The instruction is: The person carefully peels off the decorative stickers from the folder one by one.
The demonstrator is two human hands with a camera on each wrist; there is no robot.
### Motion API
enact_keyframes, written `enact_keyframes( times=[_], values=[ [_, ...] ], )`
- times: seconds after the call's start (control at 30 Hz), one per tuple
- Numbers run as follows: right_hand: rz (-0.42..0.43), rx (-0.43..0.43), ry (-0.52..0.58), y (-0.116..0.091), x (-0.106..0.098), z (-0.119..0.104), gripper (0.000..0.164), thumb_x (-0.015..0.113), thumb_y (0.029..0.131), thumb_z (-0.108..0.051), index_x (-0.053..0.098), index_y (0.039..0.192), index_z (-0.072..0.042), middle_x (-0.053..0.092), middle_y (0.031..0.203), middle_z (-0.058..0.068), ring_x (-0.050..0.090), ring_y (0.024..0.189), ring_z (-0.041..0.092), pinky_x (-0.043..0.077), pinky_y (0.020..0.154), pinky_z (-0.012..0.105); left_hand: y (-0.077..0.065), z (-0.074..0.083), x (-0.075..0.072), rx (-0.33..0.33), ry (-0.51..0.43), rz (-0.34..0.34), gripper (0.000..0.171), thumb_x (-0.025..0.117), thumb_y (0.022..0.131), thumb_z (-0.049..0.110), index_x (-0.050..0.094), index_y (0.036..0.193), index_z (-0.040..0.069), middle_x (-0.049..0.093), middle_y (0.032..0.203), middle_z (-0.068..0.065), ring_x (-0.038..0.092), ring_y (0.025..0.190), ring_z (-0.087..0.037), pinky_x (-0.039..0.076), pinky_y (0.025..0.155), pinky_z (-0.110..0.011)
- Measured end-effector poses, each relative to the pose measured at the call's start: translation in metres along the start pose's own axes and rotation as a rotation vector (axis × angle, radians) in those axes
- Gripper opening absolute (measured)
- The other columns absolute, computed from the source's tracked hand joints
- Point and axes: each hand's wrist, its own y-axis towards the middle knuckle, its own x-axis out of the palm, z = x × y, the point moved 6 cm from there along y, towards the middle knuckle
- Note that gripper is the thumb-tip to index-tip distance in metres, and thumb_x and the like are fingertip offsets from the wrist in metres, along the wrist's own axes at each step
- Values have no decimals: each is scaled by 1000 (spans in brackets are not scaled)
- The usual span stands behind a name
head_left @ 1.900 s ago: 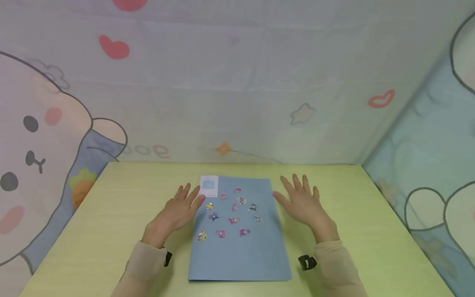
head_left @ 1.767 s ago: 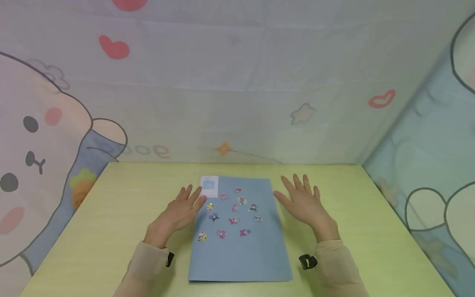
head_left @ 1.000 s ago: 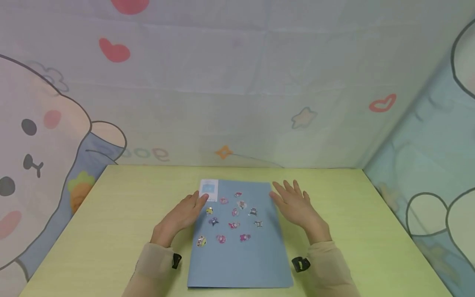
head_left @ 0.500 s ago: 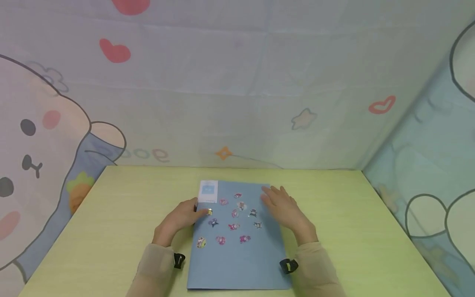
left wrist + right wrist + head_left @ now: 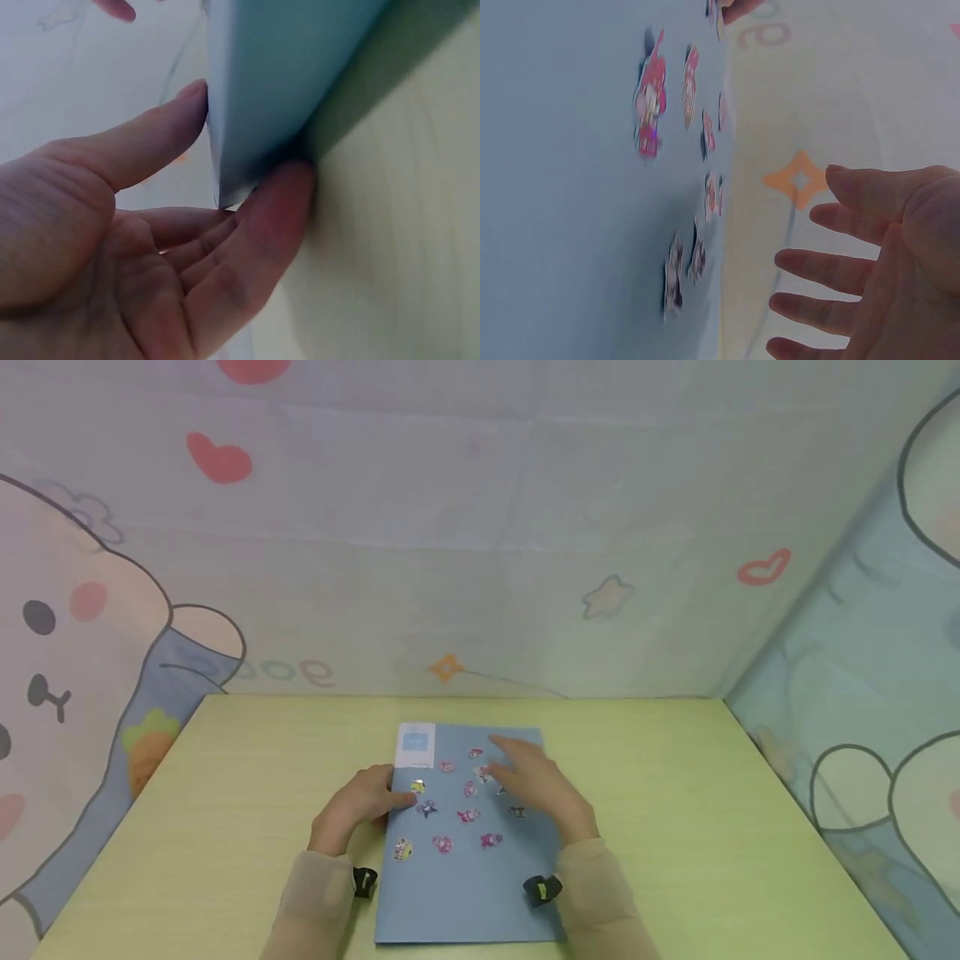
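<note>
A blue folder [image 5: 465,893] lies flat on the table, with several small cartoon stickers [image 5: 468,816] scattered over it and a white card [image 5: 416,745] at its far left corner. My left hand [image 5: 360,799] grips the folder's left edge, thumb on top. In the left wrist view, the fingers [image 5: 255,247] reach under that edge [image 5: 262,90]. Over the folder's right half hovers my right hand [image 5: 542,783], its fingers spread and holding nothing. It hides some stickers in the head view. The right wrist view shows its fingers [image 5: 821,271] apart from the folder's surface.
The pale yellow-green table [image 5: 660,827] spreads to both sides of the folder. A cloth backdrop [image 5: 420,527] with printed hearts and animals hangs behind the table and along its sides. A black wrist mount [image 5: 542,890] sits by the right sleeve.
Both hands were held open beside the folder. The left has come down and taken hold of its left edge. The right has moved left, over the stickers. The view shifted slightly.
</note>
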Motion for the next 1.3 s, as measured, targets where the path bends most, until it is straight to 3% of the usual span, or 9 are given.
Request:
enact_keyframes(
  times=[0.23, 0.4, 0.57, 0.67, 0.9, 1.13, 1.3],
  values=[
    [-18, -30, 7, 11, 14, -14, 46, 61, 97, -19, 52, 139, -7, 55, 137, 11, 46, 131, 30, 36, 106, 47, 0, -2, 4, -34, -20, -1, 32, 72, 90, 18, 57, 109, -3, 64, 80, -8, 65, 62, -21, 53, 60, -34],
    [-61, -21, -42, 15, 25, -19, 32, 64, 94, -16, 62, 125, -6, 65, 114, 11, 60, 102, 26, 50, 87, 44, -2, -2, 4, -40, -50, 1, 33, 72, 90, 15, 57, 112, -4, 64, 80, -9, 65, 61, -22, 54, 58, -34],
    [-59, 14, -115, 19, 33, -14, 24, 67, 91, -14, 65, 114, -6, 63, 95, 6, 56, 81, 21, 50, 73, 38, -1, 0, 5, -39, -92, -12, 34, 71, 90, 13, 56, 114, -5, 65, 81, -11, 67, 61, -23, 55, 58, -35],
    [-45, 20, -135, 21, 37, -12, 23, 68, 91, -14, 65, 112, -6, 63, 96, 7, 57, 84, 22, 50, 77, 39, -1, -1, 4, -45, -63, -2, 35, 72, 90, 15, 56, 114, -5, 65, 80, -10, 66, 60, -22, 54, 58, -34],
    [-29, 9, -123, 22, 45, -13, 27, 68, 89, -9, 65, 115, -5, 65, 111, 10, 59, 109, 29, 47, 94, 45, -2, -2, 4, -55, -33, 2, 35, 73, 89, 17, 56, 113, -4, 64, 79, -10, 65, 59, -21, 54, 58, -34],
    [-19, -36, -176, 23, 47, -19, 23, 69, 87, -6, 67, 110, -3, 66, 106, 11, 61, 105, 30, 48, 92, 44, -1, -3, 4, -45, -76, 3, 35, 72, 90, 14, 56, 114, -5, 65, 81, -11, 66, 61, -22, 55, 57, -35],
    [-31, -11, -169, 22, 48, -18, 25, 69, 88, -6, 67, 112, -3, 65, 104, 10, 61, 104, 28, 49, 91, 43, -1, -4, 6, -45, -98, -4, 34, 72, 90, 13, 56, 114, -5, 65, 81, -11, 67, 61, -23, 55, 58, -35]
  ],
)
